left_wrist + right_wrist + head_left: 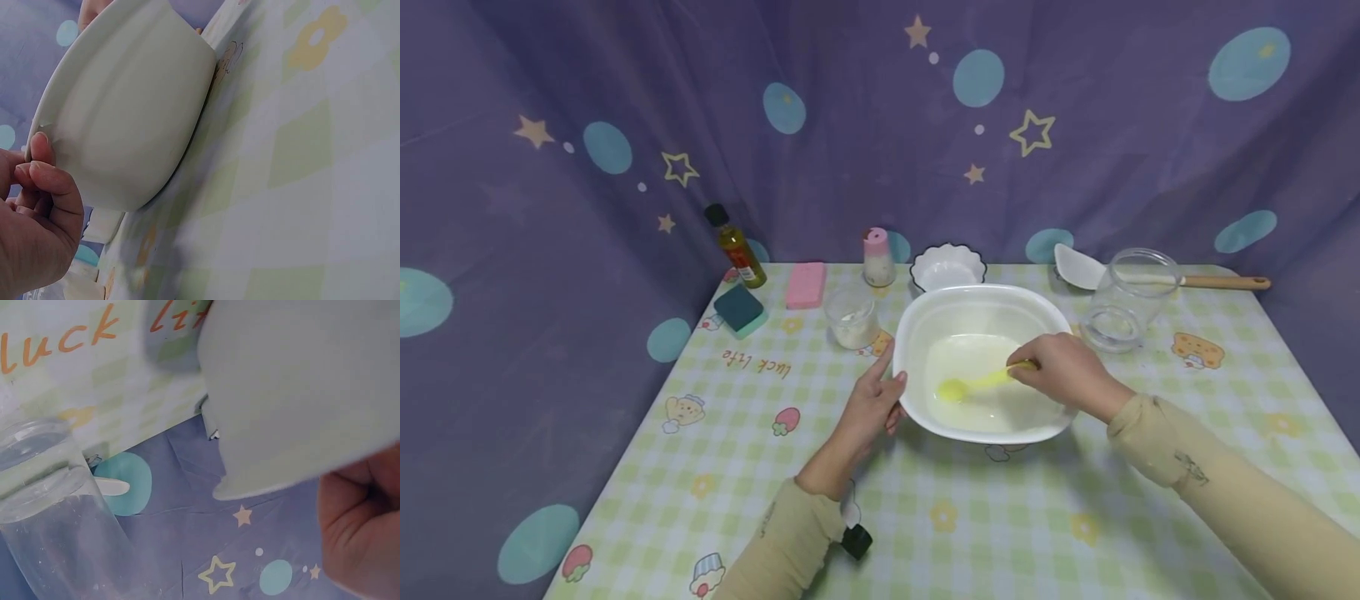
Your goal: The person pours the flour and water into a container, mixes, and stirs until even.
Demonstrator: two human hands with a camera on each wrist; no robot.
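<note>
A large white basin (pixel 917 421) stands on the table with pale, cloudy liquid inside. My left hand (pixel 868 408) pinches its left rim; in the left wrist view, the thumb and fingers of that hand (pixel 40 219) meet at the edge. Over the basin's right side, my right hand (pixel 1063 371) grips the handle of a yellow spoon (pixel 955 389), whose bowl end dips into the liquid. The right wrist view shows that hand (pixel 359 525) beside the basin's outer wall (pixel 300 394), with the spoon hidden there.
Behind the basin are a scalloped dish (pixel 949 265), a pink-topped shaker (pixel 877 258) and a small cup of white powder (pixel 853 321). A clear jar (pixel 1120 312) and a spatula (pixel 1221 282) lie right. Left stand an oil bottle (pixel 741 254), a pink sponge (pixel 806 285) and a green sponge (pixel 740 310).
</note>
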